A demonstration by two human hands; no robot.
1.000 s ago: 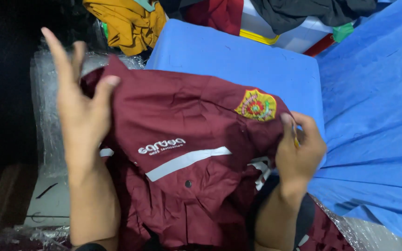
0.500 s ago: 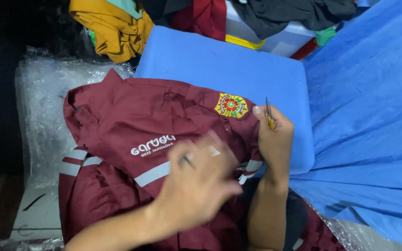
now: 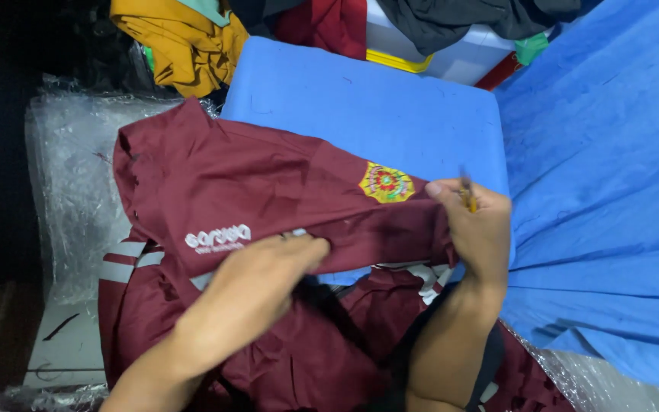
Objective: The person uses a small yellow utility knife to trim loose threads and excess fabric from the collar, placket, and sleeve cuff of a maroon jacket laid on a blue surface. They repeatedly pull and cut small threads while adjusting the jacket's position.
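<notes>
Head view: maroon jacket (image 3: 268, 198) lay spread across the blue padded board (image 3: 390, 107) and over the person's lap, sleeve with the embroidered patch (image 3: 385, 183) stretched flat. Left hand (image 3: 261, 286) pressed palm-down on the fabric near the hem, fingers together, gripping nothing. Right hand (image 3: 478, 229) pinched the sleeve edge, also clamped on a thin yellow tool (image 3: 467, 191). Fabric looked soft, light and floppy; likely best held at seams or cuff. Versus half a second earlier: left hand had dropped lower and slowed, jacket sat flatter, patch shifted slightly right. Clear plastic wrap (image 3: 70, 175) at left, clothes pile (image 3: 177, 38) behind.
</notes>
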